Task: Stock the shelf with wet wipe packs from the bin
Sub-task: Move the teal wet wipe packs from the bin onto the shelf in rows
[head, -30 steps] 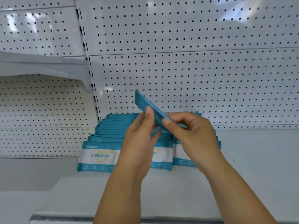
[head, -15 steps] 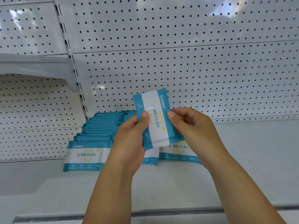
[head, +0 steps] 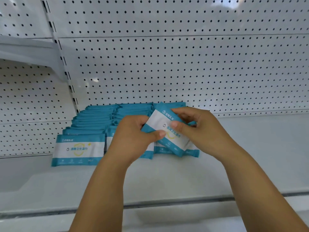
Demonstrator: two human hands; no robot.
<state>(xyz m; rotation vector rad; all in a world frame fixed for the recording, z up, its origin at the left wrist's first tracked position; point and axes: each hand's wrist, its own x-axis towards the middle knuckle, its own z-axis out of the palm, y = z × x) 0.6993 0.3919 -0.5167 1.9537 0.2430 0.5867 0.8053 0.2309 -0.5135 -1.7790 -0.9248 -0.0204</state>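
We pinch flat teal-and-white plastic wet wipe pack [head: 158, 120] two-handed: left hand [head: 132, 138] at lower-left edge, right hand [head: 200, 131] at upper-right. Pack tilted, print facing us, over front of shingled teal pack rows [head: 78, 149] on white metal shelf [head: 167, 178], likely to match their facing.

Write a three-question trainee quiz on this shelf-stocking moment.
1. True or false: the teal-and-white plastic wet wipe pack held by the left grip and right grip lies flat on the white metal shelf.
2. How many rows of shelved packs are there? A one, B three, C six.
3. Fill in: behind the rows stands a white ____ back panel.
Key: 1 false, it is held tilted; 2 B; 3 perforated.
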